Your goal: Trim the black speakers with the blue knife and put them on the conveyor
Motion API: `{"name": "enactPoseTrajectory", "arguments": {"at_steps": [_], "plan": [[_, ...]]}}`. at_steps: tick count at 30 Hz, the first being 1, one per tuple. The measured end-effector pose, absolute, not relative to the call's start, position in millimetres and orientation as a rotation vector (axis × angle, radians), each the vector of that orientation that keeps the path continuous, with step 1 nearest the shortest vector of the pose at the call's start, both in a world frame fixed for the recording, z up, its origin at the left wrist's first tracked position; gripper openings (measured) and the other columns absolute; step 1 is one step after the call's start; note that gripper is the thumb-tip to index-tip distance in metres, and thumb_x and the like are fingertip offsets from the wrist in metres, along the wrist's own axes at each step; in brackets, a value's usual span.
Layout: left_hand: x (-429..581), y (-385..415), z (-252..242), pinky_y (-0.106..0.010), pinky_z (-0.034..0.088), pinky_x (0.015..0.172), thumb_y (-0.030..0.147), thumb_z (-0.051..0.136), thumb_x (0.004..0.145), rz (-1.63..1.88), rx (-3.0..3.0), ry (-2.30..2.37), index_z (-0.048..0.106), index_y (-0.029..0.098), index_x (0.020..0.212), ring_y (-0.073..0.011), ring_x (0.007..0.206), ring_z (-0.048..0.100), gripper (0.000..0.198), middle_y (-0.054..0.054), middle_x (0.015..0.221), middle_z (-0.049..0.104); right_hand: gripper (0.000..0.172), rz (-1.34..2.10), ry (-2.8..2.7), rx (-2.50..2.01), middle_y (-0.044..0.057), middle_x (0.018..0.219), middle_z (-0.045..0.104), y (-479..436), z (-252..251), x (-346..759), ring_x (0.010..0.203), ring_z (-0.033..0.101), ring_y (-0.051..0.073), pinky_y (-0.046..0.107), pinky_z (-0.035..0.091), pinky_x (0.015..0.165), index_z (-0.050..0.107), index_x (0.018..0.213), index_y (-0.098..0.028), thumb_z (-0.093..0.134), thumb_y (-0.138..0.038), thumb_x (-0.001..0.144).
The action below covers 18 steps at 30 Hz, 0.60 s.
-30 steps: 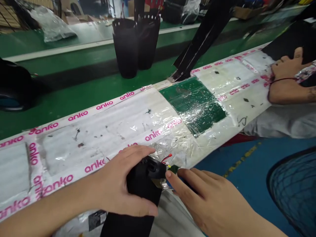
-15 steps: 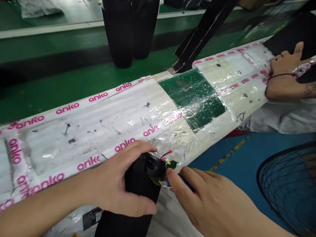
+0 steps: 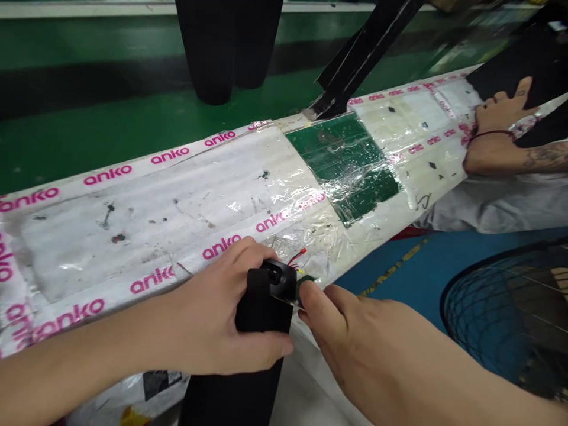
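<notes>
My left hand is wrapped round a long black part at the near edge of the taped bench, thumb below and fingers over its top. A small green circuit board with red and yellow wires sticks out of the part's upper end. The fingertips of my right hand press against that board and the end of the part; what they pinch is hidden.
The bench is covered in white sheet and pink "anko" tape, with a green patch under clear film. Another person's forearm and hand rest at the far right. Black tubes stand on the green conveyor. A fan grille lies on the blue floor.
The view has tilted down and the bench has slid upward in frame. My left hand has closed further round the black part, and my right fingertips have pushed in against the board.
</notes>
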<state>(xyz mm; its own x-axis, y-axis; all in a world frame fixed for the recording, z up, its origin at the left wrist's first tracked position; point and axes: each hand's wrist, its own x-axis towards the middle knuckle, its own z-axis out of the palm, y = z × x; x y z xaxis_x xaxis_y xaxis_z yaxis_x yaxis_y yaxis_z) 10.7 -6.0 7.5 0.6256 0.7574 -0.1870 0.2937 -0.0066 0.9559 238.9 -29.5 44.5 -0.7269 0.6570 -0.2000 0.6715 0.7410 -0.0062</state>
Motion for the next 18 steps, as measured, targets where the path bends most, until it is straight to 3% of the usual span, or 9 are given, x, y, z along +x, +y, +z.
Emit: {"name": "enactPoseTrajectory", "arguments": {"at_steps": [6, 11, 18], "plan": [[16.6, -15.5, 4.9, -0.044, 0.052, 0.085, 0.036, 0.08, 0.077, 0.529, 1.566, 1.022, 0.059, 0.027, 0.112, -0.0265, 0.099, 0.061, 0.042, -0.001, 0.107, 0.056, 0.036, -0.267, 2.684, 0.987, -0.006, 0.06, 0.058, -13.7, 76.0, 250.9, 0.036, 0.053, 0.02, 0.037, 0.016, 0.04, 0.051, 0.1, -0.025, 0.054, -0.007, 0.069], [17.2, -19.2, 2.7, -0.043, 0.051, 0.082, 0.038, 0.082, 0.075, 0.552, 1.566, 1.049, 0.059, 0.026, 0.111, -0.0261, 0.098, 0.061, 0.044, -0.002, 0.106, 0.057, 0.023, -0.019, 2.937, 1.144, -0.004, 0.065, 0.056, -25.3, 70.9, 264.1, 0.043, 0.057, 0.017, 0.036, 0.028, 0.041, 0.046, 0.104, -0.023, 0.041, -0.007, 0.089], [24.3, -18.8, 3.6, -0.043, 0.051, 0.085, 0.031, 0.082, 0.07, 0.604, 1.569, 1.054, 0.06, 0.025, 0.107, -0.026, 0.099, 0.061, 0.043, -0.002, 0.106, 0.058, 0.034, 0.085, 2.896, 1.108, -0.002, 0.071, 0.058, -41.0, 41.7, 256.3, 0.05, 0.058, 0.02, 0.035, 0.033, 0.048, 0.047, 0.118, -0.02, 0.043, -0.007, 0.086]]}}
